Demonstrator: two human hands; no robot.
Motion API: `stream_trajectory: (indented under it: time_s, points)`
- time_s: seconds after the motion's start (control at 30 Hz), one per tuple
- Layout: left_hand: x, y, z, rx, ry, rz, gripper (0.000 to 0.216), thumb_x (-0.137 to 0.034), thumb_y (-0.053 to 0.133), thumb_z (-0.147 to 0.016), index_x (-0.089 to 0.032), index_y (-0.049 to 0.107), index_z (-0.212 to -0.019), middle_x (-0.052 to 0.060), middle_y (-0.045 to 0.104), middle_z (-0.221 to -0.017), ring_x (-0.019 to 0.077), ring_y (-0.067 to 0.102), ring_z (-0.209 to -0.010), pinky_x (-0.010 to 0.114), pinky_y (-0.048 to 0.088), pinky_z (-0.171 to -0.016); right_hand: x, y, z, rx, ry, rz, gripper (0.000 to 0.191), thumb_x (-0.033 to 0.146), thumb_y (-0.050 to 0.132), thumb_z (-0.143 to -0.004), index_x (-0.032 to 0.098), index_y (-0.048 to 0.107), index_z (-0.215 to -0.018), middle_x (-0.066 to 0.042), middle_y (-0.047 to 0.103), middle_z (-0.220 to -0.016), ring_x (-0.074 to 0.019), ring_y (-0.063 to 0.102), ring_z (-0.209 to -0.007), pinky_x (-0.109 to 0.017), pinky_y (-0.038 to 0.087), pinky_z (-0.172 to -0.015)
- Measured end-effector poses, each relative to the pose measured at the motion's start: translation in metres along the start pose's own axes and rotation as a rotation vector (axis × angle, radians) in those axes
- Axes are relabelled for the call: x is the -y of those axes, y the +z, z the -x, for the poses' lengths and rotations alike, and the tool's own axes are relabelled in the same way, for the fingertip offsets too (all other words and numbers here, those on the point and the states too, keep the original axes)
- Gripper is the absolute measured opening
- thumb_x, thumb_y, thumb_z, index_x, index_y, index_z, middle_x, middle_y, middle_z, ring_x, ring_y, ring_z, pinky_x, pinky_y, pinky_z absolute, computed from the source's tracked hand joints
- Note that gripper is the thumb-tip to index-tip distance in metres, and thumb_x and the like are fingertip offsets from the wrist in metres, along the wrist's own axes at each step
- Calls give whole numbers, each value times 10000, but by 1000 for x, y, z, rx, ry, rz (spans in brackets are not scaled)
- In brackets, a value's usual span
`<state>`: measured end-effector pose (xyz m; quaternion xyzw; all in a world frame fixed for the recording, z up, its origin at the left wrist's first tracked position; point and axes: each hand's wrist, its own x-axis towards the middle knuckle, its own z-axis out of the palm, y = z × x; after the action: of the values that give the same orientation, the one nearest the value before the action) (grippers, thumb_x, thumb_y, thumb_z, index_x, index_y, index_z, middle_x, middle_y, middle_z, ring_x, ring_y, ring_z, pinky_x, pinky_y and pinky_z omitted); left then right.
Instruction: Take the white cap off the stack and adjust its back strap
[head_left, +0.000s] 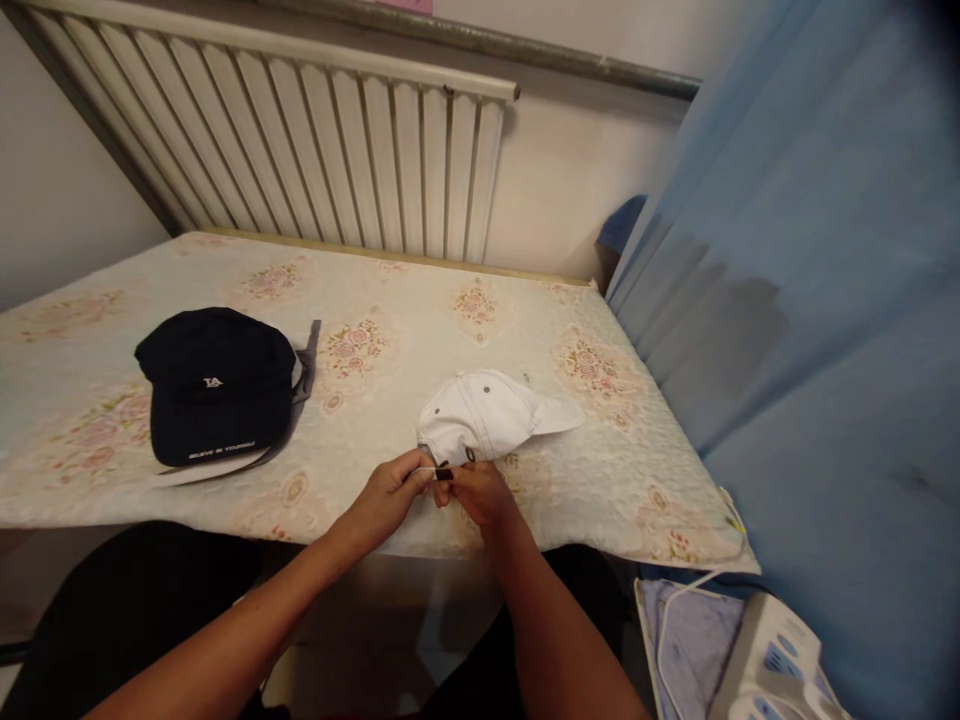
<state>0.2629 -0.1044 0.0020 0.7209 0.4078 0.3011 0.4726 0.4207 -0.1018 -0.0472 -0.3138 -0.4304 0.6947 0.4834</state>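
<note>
A white baseball cap (pixel 484 412) lies on the floral bed cover with its brim pointing right. At its back edge, nearest to me, my left hand (pixel 397 484) pinches the cap's strap between thumb and fingers. My right hand (pixel 480 492) is closed on the same strap, close beside the left. A small dark patch (pixel 444 474) shows on the strap between both hands. Part of the strap is hidden by my fingers. To the left rests a black baseball cap (pixel 217 385) with white lettering on its brim, stacked over a light-brimmed cap.
The quilted floral cover (pixel 405 340) spreads over the bed up to a white radiator (pixel 337 150) at the wall. A blue curtain (pixel 810 300) hangs along the right side. Low at the right, a white power strip (pixel 780 660) with a cable stands near the bed's edge.
</note>
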Motion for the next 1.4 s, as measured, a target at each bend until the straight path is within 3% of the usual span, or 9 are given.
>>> stream_trajectory:
  time_s: [0.23, 0.47, 0.73, 0.87, 1.0, 1.13, 1.27, 1.4]
  points:
    - [2, 1, 1, -43, -46, -10, 295, -389, 401, -896, -202, 525, -705, -17, 597, -680, 150, 512, -685, 274, 403, -700, 5, 7, -1, -60, -31, -11, 231, 413, 709, -666, 204, 613, -681, 14, 566, -502, -138, 499, -483, -296, 393, -561]
    - [0, 2, 3, -55, -31, 92, 224, -345, 418, -898, -197, 524, -767, -11, 614, -709, 151, 538, -710, 280, 402, -712, 2, 8, -1, -75, -21, 7, 287, 443, 677, -681, 197, 585, -565, -7, 561, -494, -141, 508, -493, -299, 417, -546]
    - [-1, 7, 6, -120, -16, 153, 112, -305, 536, -853, -211, 477, -862, -31, 580, -764, 154, 542, -792, 284, 403, -773, -3, 10, -4, -268, -63, 114, 98, 219, 674, -645, 194, 584, -619, 34, 579, -505, -118, 529, -480, -249, 437, -519]
    - [2, 11, 3, -190, -71, 136, 160, -315, 588, -816, -212, 469, -843, -39, 550, -768, 149, 531, -779, 270, 403, -738, 3, 14, -3, -370, -114, 199, 149, 198, 688, -598, 197, 609, -724, 20, 643, -643, -138, 582, -567, -242, 468, -530]
    - [0, 15, 1, -237, -124, 86, 176, -335, 584, -812, -211, 463, -781, -42, 544, -720, 146, 522, -732, 271, 399, -713, 4, 16, -3, -354, -152, 167, 196, 173, 683, -580, 201, 627, -765, 11, 669, -714, -151, 605, -638, -249, 495, -582]
    - [-7, 16, 1, -238, -130, 96, 121, -283, 566, -814, -211, 471, -788, -45, 566, -707, 142, 529, -714, 264, 396, -698, 2, 15, -1, -344, -92, 149, 67, 198, 670, -604, 190, 628, -656, 28, 630, -553, -135, 574, -537, -243, 480, -550]
    - [-10, 13, 3, -189, -85, 184, 99, -256, 560, -821, -204, 483, -785, -44, 567, -704, 136, 531, -726, 255, 388, -703, 0, 10, 1, -276, -54, 132, 193, 264, 665, -664, 177, 614, -499, 2, 624, -488, -133, 580, -520, -263, 494, -614]
    - [-3, 8, 6, -94, -62, 332, 112, -286, 579, -833, -198, 510, -842, -25, 595, -748, 149, 548, -785, 276, 396, -768, -3, 6, 1, -209, -62, 106, 243, 267, 650, -689, 169, 634, -467, -17, 630, -495, -139, 586, -541, -286, 491, -665]
